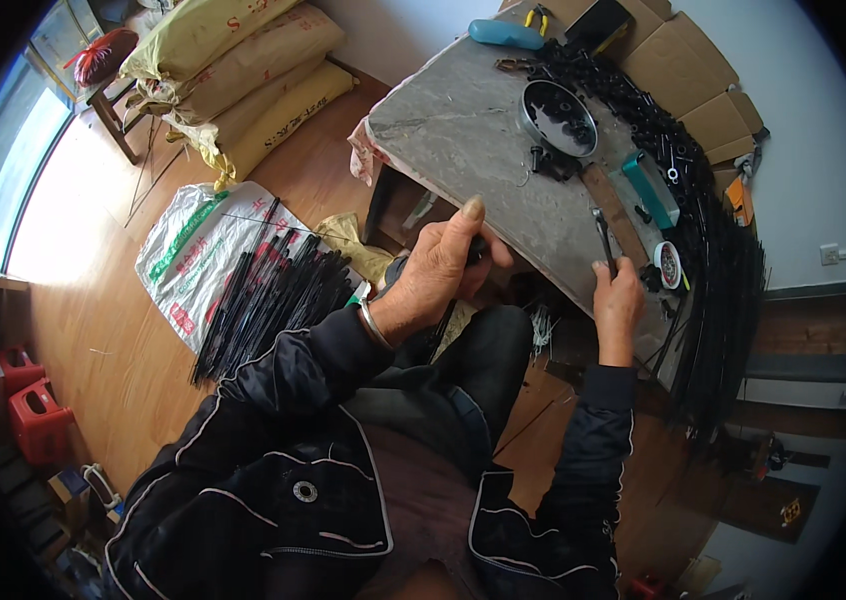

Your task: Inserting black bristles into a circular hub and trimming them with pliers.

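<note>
My left hand is closed in front of my lap, off the table's near edge, thumb uppermost. Its fingers wrap a small black piece, mostly hidden by the hand. My right hand grips a tool that looks like pliers, with a metal head and dark handles, over the table's near right side. Just beyond it, a flat brown bar lies on the grey tabletop. Beside that hand stands a small round white tub with tiny parts inside.
A round metal dish, a teal holder and heaped black parts occupy the table. Long black rods hang over its right end. More black rods lie on a white sack on the floor. Full sacks are stacked behind.
</note>
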Available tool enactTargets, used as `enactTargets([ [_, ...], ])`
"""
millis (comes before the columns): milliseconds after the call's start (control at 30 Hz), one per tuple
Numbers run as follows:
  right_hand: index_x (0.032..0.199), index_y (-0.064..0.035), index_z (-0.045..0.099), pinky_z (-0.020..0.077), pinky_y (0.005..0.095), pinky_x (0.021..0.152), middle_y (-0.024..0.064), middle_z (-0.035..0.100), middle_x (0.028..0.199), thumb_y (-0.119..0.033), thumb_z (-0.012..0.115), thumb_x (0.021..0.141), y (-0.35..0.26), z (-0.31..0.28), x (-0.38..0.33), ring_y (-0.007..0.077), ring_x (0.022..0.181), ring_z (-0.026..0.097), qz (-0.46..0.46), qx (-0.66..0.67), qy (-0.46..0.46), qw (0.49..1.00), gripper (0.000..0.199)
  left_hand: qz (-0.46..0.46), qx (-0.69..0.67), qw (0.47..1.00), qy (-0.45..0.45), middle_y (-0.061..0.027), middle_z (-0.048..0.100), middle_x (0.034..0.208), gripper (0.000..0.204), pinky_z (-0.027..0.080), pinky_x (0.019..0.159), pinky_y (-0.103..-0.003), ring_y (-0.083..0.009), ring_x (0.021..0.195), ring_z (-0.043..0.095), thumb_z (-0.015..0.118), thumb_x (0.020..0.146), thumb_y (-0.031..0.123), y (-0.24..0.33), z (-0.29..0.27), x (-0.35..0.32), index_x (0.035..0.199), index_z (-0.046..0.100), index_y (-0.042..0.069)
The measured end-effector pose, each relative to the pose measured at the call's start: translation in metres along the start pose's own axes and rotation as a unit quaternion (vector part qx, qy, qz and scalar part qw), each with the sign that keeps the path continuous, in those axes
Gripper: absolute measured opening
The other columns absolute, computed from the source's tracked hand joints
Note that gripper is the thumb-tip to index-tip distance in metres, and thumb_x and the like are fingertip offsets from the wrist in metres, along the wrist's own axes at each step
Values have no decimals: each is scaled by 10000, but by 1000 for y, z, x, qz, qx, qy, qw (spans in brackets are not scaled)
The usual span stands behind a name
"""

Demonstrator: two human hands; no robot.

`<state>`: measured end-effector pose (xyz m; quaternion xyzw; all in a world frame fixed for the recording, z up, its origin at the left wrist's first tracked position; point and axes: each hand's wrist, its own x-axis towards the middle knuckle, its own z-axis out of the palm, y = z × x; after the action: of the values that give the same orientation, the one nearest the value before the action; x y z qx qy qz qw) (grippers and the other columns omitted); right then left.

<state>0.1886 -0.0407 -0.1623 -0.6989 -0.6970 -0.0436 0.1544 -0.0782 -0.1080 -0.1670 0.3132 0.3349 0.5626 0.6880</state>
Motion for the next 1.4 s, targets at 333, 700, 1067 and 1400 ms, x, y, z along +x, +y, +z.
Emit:
enactTargets([
  [333,1109,47,543,502,286,610,103,610,807,-107,531,924,-49,-85,-44,154,652,603,99,455,-329,822,241,4,14,1000,15,21,342,490,652,242,426,-234,-76,436,286,348,982,570,-7,15,15,797,607,1],
  [700,1230,65,479,548,284,661,99,634,895,-43,463,941,-62,-97,-64,142,725,637,53,398,-494,771,308,-13,23,1000,16,11,508,600,610,298,452,-210,-54,493,393,412,964,570,-16,37,18,770,626,33],
  [1067,1242,46,468,544,278,654,103,623,888,-59,455,938,-61,-108,-66,151,711,629,100,400,-525,744,322,-16,35,999,6,15,518,614,603,314,459,-206,-52,498,413,417,967,561,-20,41,16,765,626,32],
  [1400,1240,47,446,549,303,670,118,625,899,-55,452,935,-59,-110,-69,172,743,643,104,433,-516,732,322,-1,32,999,9,16,503,610,580,311,465,-218,-57,508,406,433,971,535,-20,47,13,768,624,27],
])
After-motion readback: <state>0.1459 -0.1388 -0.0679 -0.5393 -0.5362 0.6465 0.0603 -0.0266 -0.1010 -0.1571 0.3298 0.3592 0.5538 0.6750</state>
